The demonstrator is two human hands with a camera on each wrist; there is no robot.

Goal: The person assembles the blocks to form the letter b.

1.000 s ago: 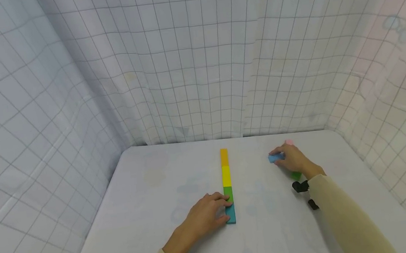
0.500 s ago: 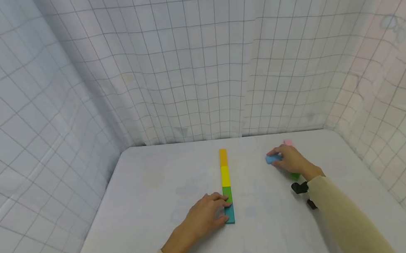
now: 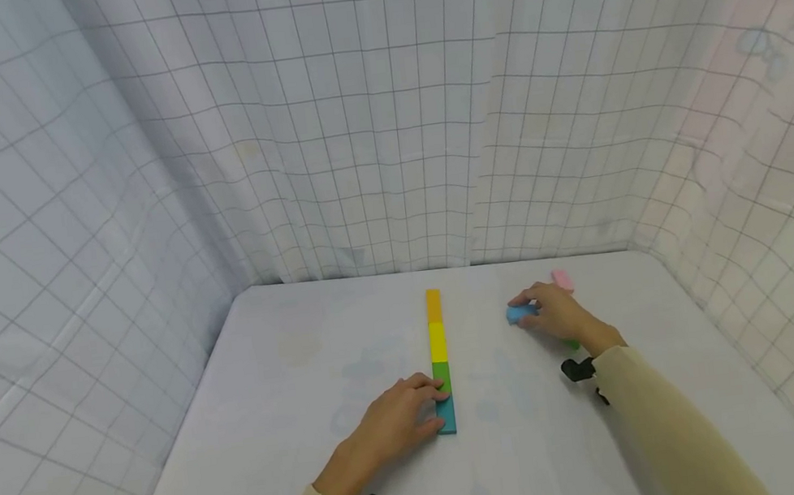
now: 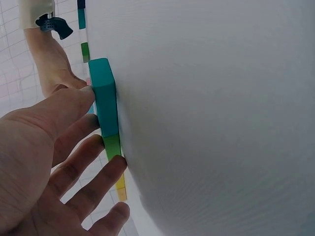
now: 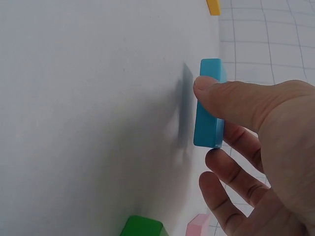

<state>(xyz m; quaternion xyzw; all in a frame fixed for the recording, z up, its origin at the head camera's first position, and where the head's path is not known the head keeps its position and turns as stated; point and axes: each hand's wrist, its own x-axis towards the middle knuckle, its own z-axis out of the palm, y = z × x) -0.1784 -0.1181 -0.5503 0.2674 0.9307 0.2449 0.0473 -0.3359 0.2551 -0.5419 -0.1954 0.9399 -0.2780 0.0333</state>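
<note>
A straight row of blocks runs away from me in the head view: a teal block (image 3: 446, 415) nearest, then a green block (image 3: 442, 375), a yellow block (image 3: 438, 342) and an orange block (image 3: 434, 305). My left hand (image 3: 396, 419) rests against the row from the left, thumb at the teal block's side and relaxed fingertips along the teal and green blocks. Off to the right, my right hand (image 3: 557, 312) pinches a light blue block (image 5: 210, 118) between thumb and fingers. That block is held above the table, its shadow lying apart from it in the right wrist view.
Behind my right hand lie a pink block (image 3: 562, 280) and another green block (image 5: 142, 227), partly covered by the hand in the head view. Further blocks, one of them teal (image 4: 81, 18), show at the top of the left wrist view. Gridded white curtains (image 3: 368, 120) surround the white table (image 3: 288, 325).
My right hand has carried the light blue block left, toward the row, uncovering more of the pink block. My left hand has kept its place on the row.
</note>
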